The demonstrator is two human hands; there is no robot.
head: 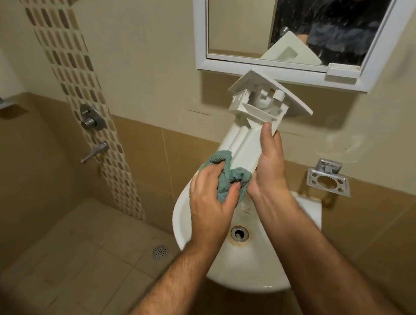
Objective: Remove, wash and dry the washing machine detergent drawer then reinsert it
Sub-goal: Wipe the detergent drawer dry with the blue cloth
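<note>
Walls: I see glossy beige and tan tile, with a mosaic strip of small lozenges running down the left.
Sink (182,213): smooth white ceramic, rounded bowl, directly under my hands.
Mirror (393,27): rectangular, white frame, tilted across the upper right.
Detergent drawer (249,138): hard white moulded plastic, long and ribbed, held above the sink with its flat front panel pointing up toward the mirror.
Right hand (268,165): fingers curled round the drawer's right side, thumb stretched along its edge.
Left hand (212,196): pinching the cloth against the drawer's lower end.
Cloth (226,174): teal, nubbly terry, bunched.
</note>
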